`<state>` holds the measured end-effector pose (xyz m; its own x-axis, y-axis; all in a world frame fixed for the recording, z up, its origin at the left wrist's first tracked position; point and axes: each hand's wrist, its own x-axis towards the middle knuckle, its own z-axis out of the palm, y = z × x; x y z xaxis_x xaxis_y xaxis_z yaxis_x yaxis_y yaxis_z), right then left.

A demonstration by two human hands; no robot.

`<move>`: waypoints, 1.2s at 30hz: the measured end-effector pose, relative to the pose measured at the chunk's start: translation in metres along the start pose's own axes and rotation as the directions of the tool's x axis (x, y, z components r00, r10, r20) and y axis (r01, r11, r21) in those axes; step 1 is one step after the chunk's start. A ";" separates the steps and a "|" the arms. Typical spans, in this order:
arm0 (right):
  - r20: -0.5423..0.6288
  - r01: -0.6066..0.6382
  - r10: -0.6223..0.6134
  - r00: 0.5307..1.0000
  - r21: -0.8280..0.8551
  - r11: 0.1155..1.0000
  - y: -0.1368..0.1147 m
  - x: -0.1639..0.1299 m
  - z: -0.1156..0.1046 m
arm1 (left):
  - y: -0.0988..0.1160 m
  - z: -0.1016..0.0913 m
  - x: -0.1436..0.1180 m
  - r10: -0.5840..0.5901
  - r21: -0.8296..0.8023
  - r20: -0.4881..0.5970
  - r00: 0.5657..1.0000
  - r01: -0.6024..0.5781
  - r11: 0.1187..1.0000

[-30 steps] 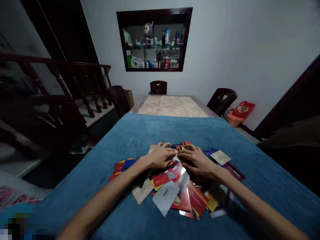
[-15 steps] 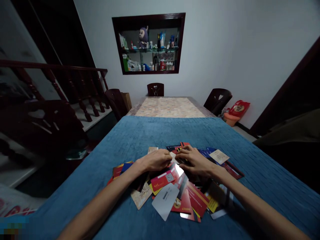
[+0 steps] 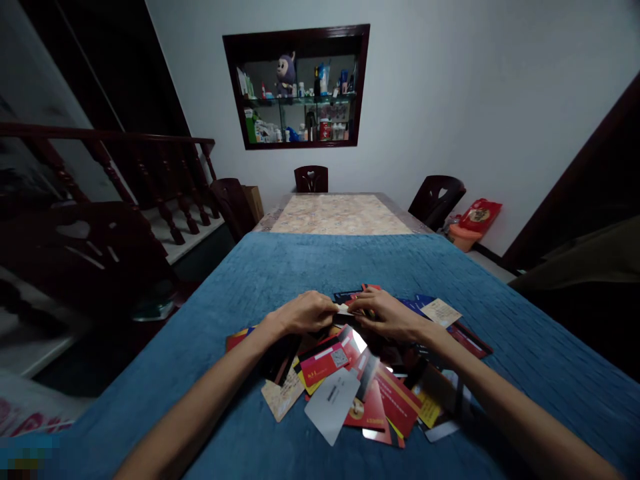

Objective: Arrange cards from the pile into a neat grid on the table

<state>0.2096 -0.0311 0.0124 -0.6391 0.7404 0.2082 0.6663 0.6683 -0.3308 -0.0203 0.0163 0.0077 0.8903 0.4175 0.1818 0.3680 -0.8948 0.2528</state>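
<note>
A pale card (image 3: 343, 310) with a dark edge spans the gap between my two hands above the pile. My left hand (image 3: 309, 312) is closed on its left end, fingers curled. At its right end, my right hand (image 3: 387, 316) grips with bent fingers; part of the card is hidden. Below them lies a loose heap of overlapping cards: a red card with a square code (image 3: 323, 363), a white card (image 3: 332, 405), a beige card (image 3: 283, 398) and several more red ones. Beside my right wrist rests another beige card (image 3: 441, 312) on blue ones.
A blue cloth (image 3: 310, 263) covers the near part of the table; its far part shows a marbled top (image 3: 340, 213). Dark wooden chairs (image 3: 437, 202) stand around it. A wooden railing (image 3: 150, 138) runs along the left, and a shelf niche (image 3: 303, 145) is set in the wall.
Both hands have lifted slightly and shifted left, and the pale card between them is now tilted with a dark edge showing. The heap below looks almost the same.
</note>
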 end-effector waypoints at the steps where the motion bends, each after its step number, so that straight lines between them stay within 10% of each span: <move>1: -0.017 0.000 0.000 1.000 0.016 1.000 0.000 0.002 -0.001 | -0.002 -0.001 0.000 -0.008 -0.043 -0.020 1.000 0.007 0.999; 14: -0.241 -0.035 0.096 0.966 0.246 0.969 0.019 0.008 0.019 | -0.020 0.004 0.001 -0.252 -0.306 -0.188 0.949 0.187 0.933; 36: -0.313 -0.064 0.130 0.941 0.213 0.975 0.026 0.012 0.042 | -0.030 0.023 0.001 -0.238 -0.271 -0.235 0.943 0.171 0.947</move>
<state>0.2039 -0.0079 -0.0323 -0.3942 0.8061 0.4413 0.6088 0.5888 -0.5317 -0.0242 0.0397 -0.0215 0.6888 0.6433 0.3342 0.4282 -0.7330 0.5285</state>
